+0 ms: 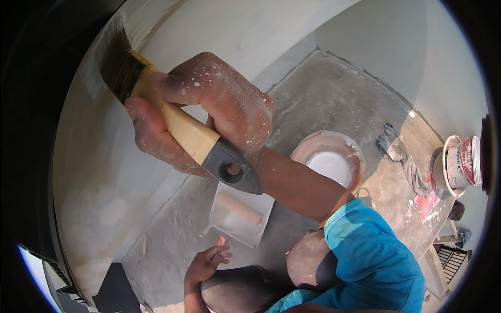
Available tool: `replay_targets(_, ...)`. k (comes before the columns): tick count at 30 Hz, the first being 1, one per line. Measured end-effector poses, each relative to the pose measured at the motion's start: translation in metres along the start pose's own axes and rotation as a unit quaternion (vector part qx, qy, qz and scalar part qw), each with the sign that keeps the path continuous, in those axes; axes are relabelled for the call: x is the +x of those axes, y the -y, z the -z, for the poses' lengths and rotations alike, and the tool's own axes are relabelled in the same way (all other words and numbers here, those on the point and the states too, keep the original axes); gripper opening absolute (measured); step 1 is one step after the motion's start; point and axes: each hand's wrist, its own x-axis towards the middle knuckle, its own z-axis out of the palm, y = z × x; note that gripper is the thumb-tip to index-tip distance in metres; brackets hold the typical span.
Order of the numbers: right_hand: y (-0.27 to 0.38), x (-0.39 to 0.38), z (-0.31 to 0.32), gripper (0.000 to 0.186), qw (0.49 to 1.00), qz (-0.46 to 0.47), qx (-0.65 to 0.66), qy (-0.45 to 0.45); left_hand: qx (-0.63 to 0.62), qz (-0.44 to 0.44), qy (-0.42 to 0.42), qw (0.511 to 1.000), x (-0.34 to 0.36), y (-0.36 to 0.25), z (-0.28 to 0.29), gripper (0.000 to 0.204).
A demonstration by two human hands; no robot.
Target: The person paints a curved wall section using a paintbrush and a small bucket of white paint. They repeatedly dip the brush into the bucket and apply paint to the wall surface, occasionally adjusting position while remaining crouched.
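Note:
My right hand (pixel 214 99), speckled with white paint, grips a wide paintbrush (pixel 182 128) by its pale wooden handle with a dark grey end. The thumb lies on top and the fingers wrap beneath. The brush's dark bristles bend against the pale wall (pixel 120 156), where whitish streaks show around them. Lower down, my left hand (pixel 204 265) is held loosely above my knee, fingers apart and holding nothing that I can see. Just beyond its fingertips is the red handle end (pixel 222 240) of a paint roller (pixel 239 207), which lies in a white paint tray (pixel 250 239) on the floor.
A round paint-smeared tub (pixel 357 169) with white paint stands on the grey concrete floor (pixel 334 99). Farther right lie a crumpled grey cloth (pixel 404 156) and a red sheet (pixel 428 201). Paint buckets (pixel 462 164) stand by the right wall. A small stick (pixel 144 243) lies at lower left.

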Motion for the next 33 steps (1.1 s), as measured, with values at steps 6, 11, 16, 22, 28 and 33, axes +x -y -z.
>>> replay_targets(6, 0.005, -0.002, 0.003, 0.024, 0.997, -0.010, 0.045, 0.061, 0.005, -0.008, 0.004, 1.000, 0.003, 0.006, 0.001, 0.035)
replay_targets(11, -0.005, 0.005, 0.019, 0.026, 0.986, -0.107, 0.106, 0.078, 0.006, 0.008, -0.002, 1.000, 0.003, 0.007, 0.002, 0.035)
replay_targets(16, -0.049, 0.048, 0.068, 0.031, 0.986, -0.152, 0.053, 0.052, 0.017, 0.010, -0.001, 1.000, 0.005, -0.001, 0.001, 0.037)
replay_targets(22, -0.047, 0.082, 0.094, 0.028, 0.979, 0.051, -0.182, 0.072, 0.005, -0.001, 0.014, 1.000, 0.009, 0.007, 0.003, 0.040)
replay_targets(28, -0.042, 0.047, 0.051, 0.030, 0.967, 0.187, -0.140, 0.099, 0.005, 0.001, 0.011, 1.000, 0.011, -0.001, 0.000, 0.039)
replay_targets(33, 0.026, 0.010, 0.031, 0.030, 0.986, 0.026, 0.015, 0.167, -0.017, -0.008, 0.016, 1.000, 0.013, 0.007, 0.003, 0.043)
